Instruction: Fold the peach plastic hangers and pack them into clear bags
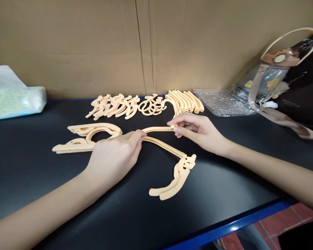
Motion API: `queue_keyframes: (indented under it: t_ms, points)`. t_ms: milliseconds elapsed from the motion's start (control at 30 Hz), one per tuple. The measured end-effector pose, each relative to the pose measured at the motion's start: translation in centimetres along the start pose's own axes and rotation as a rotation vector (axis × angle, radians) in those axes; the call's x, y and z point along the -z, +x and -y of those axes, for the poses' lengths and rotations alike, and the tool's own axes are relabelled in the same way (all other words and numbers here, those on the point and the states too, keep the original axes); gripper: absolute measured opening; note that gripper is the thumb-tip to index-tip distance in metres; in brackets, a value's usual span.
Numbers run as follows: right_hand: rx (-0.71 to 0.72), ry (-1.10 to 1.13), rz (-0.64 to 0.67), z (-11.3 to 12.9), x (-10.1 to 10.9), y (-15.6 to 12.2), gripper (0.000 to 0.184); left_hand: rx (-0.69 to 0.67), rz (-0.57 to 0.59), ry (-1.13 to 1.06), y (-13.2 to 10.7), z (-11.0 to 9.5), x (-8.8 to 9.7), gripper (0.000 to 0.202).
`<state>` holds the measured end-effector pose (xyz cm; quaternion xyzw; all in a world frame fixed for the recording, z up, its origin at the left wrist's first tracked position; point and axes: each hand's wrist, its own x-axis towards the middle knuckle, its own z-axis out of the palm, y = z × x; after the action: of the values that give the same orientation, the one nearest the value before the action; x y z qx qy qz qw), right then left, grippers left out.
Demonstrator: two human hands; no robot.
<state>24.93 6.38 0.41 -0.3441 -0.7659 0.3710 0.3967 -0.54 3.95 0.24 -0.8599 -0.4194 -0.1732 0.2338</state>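
A cream plastic folding clothes hanger (165, 146) lies spread on the black table (114, 218), its long arms running rightward. My left hand (117, 152) is closed around its left end, which the fingers hide. My right hand (198, 130) pinches the far end of the upper arm, at a small joint piece (173, 126). The lower arm ends near me in a pair of curved pieces (176, 180) resting on the table. Beside my left hand, partly behind it, are folded hangers (94, 129) of the same cream plastic.
Along the back lie several curved cream pieces (117, 106), a pile of hooks (151, 105) and a row of long arms (186, 101). A clear plastic bag (221, 102) and a strapped bottle (272, 74) stand at right. A tissue pack (18, 99) sits at left. Cardboard (94, 45) rises behind.
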Motion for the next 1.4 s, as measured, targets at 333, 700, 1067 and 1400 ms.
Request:
queue_keyframes:
  t_ms: [333, 700, 1067, 1400]
  points:
    - [0.016, -0.090, 0.044, 0.1, 0.0, 0.0, 0.018, 0.030, 0.106, -0.299, 0.4, -0.4, 0.6, 0.025]
    - [0.122, -0.214, 0.091, 0.0, -0.4, 0.0, 0.015, 0.187, 0.290, -0.931, 0.2, -1.7, 0.9, 0.022]
    - [0.119, -0.193, 0.145, 0.2, -0.6, -0.1, 0.014, 0.218, 0.294, -0.926, -0.3, -2.3, 1.1, 0.020]
    - [0.164, -0.140, 0.178, 0.4, -0.8, -0.5, 0.014, 0.066, 0.160, -0.515, -1.0, -2.8, 1.7, 0.015]
